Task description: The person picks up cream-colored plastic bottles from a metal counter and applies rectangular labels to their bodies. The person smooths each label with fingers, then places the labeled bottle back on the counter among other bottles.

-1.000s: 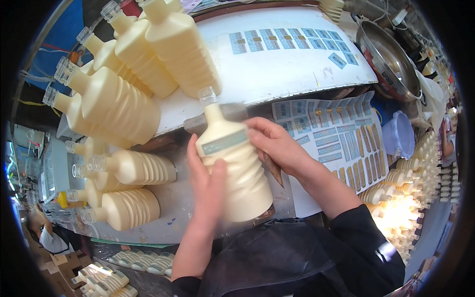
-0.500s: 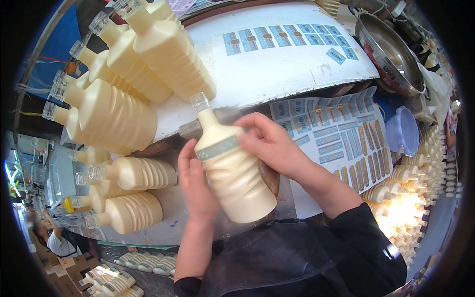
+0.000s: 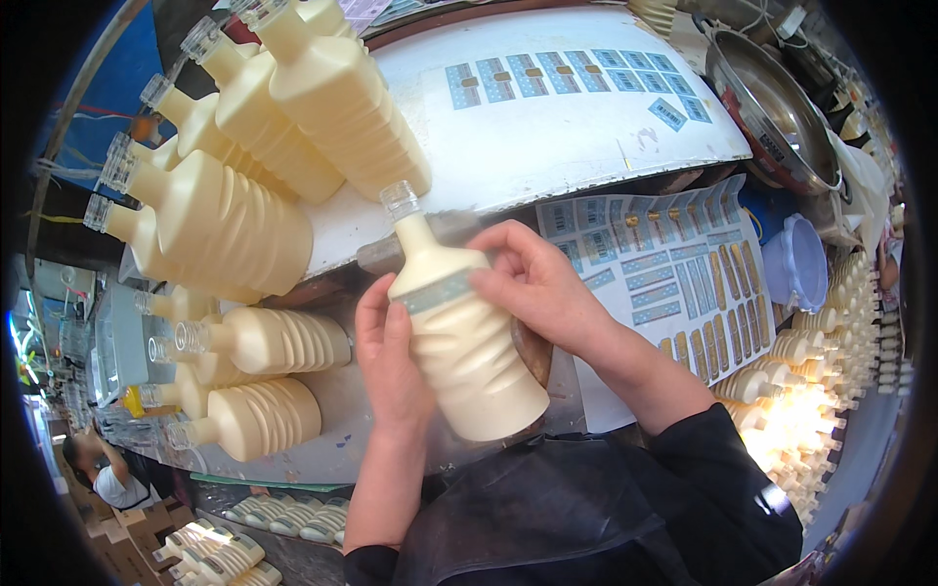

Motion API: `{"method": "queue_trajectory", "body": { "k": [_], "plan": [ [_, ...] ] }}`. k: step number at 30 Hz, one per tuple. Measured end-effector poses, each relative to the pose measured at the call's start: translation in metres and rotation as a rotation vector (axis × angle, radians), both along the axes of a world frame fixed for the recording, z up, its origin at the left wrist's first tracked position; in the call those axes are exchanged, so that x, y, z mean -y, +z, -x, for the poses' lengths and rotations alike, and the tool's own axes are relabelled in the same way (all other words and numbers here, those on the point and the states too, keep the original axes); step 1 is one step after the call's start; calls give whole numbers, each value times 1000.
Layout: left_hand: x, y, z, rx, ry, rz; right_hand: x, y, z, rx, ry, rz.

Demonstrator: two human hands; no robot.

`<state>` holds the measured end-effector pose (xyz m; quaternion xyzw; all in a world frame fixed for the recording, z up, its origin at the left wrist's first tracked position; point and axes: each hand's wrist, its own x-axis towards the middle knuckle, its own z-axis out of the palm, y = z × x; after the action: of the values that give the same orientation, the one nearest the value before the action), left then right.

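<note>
A cream-coloured ribbed bottle (image 3: 474,371) with a clear threaded neck leans in front of me, its neck pointing up and left. Across its shoulder lies a pale blue label strip (image 3: 437,292), slightly blurred. My left hand (image 3: 387,356) curls around the bottle's left side, thumb against the front near the strip's left end. With closed fingers, my right hand (image 3: 537,288) presses at the strip's right end; its fingertips are partly hidden. Just beyond the bottle, blue labels (image 3: 532,74) lie in rows on a white board (image 3: 547,146).
Cream bottles (image 3: 230,225) stand crowded at left, with others (image 3: 283,342) below them. Right of my hands lies a label sheet (image 3: 625,322) with blue and gold pieces. A metal pan (image 3: 782,107), a lavender bucket (image 3: 796,259) and many bottles (image 3: 782,361) fill the right. Another person (image 3: 112,474) is at far left.
The bottle and both hands stay almost in place, with only a slight shift to the right in view. At far left the other person's head and arm have moved.
</note>
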<state>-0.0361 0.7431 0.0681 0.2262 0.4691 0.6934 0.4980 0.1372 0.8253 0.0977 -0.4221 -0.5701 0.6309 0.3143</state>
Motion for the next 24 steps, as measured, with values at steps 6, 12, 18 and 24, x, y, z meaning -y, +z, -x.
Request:
{"method": "queue_trajectory", "body": {
  "k": [6,12,18,24],
  "plan": [
    [4,1,-1,-59,-44,11,-2,-5,-3,-57,-9,52],
    [29,-2,-2,-226,-193,18,12,2,-23,22,-32,49],
    [34,4,-6,-149,-235,43,30,-9,-16,0,-96,-202],
    [35,6,-11,-459,-109,160,22,2,-16,-12,-52,75]
  ]
}}
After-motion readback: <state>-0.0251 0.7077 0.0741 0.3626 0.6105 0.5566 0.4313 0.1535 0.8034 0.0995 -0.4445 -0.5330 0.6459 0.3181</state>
